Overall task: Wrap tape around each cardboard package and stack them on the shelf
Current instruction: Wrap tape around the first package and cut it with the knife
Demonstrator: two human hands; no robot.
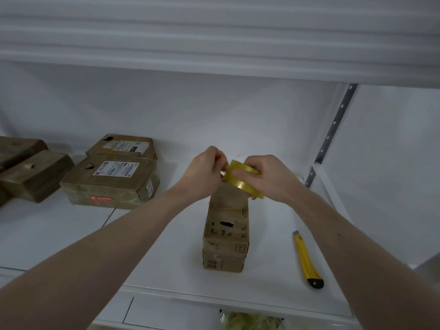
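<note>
A yellow box cutter (307,259) with a black end cap lies on the white surface at the right, its grey tip pointing away toward the back wall. Behind it a grey metal rail (332,133) with a row of holes runs up the white wall, leaning slightly. Overhead, a white ribbed shutter (214,32) spans the whole width. At the bottom edge, something crumpled and yellowish (250,321) shows below the surface; what it is cannot be told.

white wall (214,110), perforated metal upright (333,129), even light
</note>
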